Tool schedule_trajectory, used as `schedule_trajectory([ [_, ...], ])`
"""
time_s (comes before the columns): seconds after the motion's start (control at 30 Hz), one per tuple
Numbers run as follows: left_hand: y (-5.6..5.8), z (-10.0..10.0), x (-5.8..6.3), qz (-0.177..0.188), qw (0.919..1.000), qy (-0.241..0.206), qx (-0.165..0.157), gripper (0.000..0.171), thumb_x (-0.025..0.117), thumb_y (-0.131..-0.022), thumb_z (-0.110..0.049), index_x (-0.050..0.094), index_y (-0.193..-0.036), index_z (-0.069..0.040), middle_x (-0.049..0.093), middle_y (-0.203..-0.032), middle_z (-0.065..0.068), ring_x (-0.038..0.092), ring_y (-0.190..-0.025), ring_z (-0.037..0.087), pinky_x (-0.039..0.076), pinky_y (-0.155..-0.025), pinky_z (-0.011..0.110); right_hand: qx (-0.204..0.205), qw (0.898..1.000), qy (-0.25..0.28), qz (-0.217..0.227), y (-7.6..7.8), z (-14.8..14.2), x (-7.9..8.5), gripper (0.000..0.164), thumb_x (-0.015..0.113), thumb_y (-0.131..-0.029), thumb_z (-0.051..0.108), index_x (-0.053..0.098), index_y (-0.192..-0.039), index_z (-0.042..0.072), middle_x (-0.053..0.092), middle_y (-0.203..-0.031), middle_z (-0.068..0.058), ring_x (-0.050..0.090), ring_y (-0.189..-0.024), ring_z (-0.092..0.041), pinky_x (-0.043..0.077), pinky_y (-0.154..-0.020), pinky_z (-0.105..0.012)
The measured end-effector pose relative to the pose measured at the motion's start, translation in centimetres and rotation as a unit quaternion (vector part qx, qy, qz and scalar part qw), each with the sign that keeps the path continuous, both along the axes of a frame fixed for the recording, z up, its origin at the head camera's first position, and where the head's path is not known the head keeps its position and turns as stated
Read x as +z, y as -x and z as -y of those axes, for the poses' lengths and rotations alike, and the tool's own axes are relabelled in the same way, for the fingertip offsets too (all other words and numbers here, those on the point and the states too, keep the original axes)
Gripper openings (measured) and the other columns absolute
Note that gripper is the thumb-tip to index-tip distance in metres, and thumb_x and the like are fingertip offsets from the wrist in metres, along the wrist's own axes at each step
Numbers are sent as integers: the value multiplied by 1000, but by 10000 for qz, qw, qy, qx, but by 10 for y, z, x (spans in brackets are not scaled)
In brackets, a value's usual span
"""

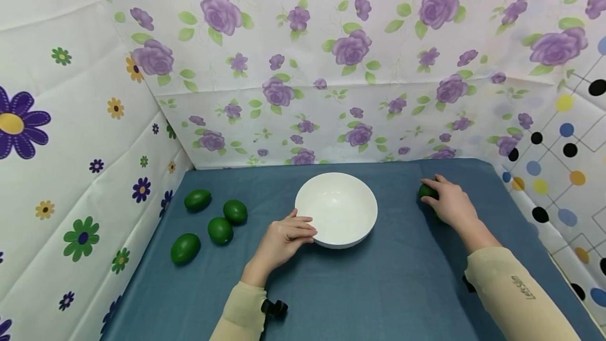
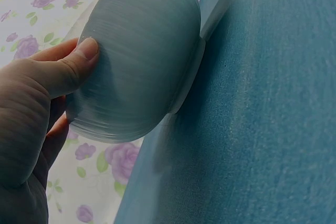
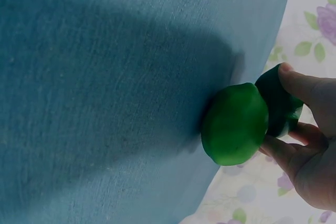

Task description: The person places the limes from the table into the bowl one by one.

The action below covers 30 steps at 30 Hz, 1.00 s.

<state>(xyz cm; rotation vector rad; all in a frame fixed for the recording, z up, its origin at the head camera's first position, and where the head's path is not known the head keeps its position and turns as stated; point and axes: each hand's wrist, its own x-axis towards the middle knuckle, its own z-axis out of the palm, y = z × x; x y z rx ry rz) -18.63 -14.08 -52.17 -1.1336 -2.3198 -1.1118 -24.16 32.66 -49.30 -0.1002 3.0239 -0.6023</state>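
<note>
A white bowl (image 1: 338, 204) stands upright near the middle of the blue-covered table. My left hand (image 1: 286, 236) grips its near-left rim, the thumb on the outer wall (image 2: 142, 56) and the fingers over the inside edge. Toward the back right, my right hand (image 1: 450, 201) holds a dark green lime (image 3: 277, 98) between thumb and fingers. Right beside that one, a second, brighter lime (image 3: 234, 124) sits close to the cloth in the right wrist view; the head view mostly hides it under the hand.
Several more limes lie left of the bowl: one at the back (image 1: 197, 200), two side by side (image 1: 220, 231), one nearer (image 1: 185, 249). Flowered sheets (image 1: 303, 67) rise behind and left of the table, a dotted one (image 1: 568, 172) on the right.
</note>
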Motion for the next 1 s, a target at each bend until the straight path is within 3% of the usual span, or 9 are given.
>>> schedule_trajectory([
  [1.0, 0, 0, -2, 25, 10000, 13, -33, 23, 90, -86, -3, 87, -107, -9, 82, -106, 0, 71, -123, 16, 37, -125, 45, 169, 9994, 241, -186, -6, 12, 0, 63, 72, -106, 23, 48, -162, 8, 25, -169, -34, 30, -144, -66, 33, -108, -83],
])
